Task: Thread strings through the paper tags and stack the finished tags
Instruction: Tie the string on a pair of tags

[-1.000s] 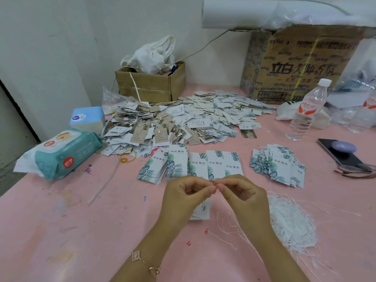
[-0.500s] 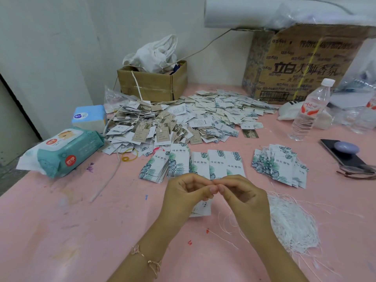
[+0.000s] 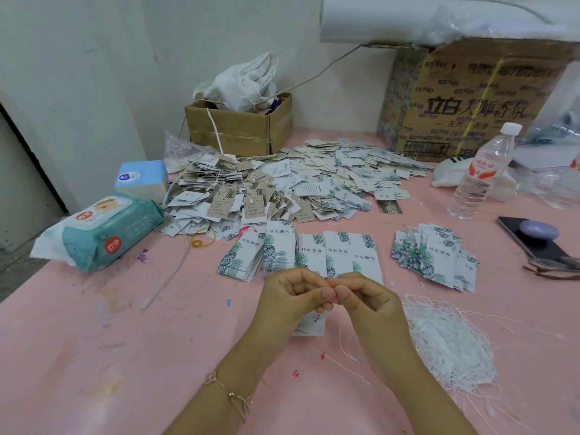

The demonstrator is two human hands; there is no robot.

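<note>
My left hand (image 3: 295, 298) and my right hand (image 3: 365, 301) meet fingertip to fingertip above the pink table (image 3: 94, 356). The left hand holds a white paper tag (image 3: 312, 324) that hangs below its fingers. A thin white string (image 3: 348, 346) trails down from my right hand's pinch. A loose heap of white strings (image 3: 448, 343) lies just right of my right hand. Rows of leaf-printed tags (image 3: 301, 254) sit just beyond my hands, and another fanned stack of tags (image 3: 436, 257) lies to their right.
A big pile of mixed tags (image 3: 282, 186) covers the table's middle. Behind it stand a small cardboard box (image 3: 238, 130) and a large carton (image 3: 470, 98). Wet wipes (image 3: 103, 229) and a tissue pack (image 3: 141, 178) lie left; a water bottle (image 3: 483, 174), phone (image 3: 533, 238) and glasses (image 3: 555, 266) right.
Both hands stay pinched together at the same spot; their fingertips shift only slightly. The view has drifted a little.
</note>
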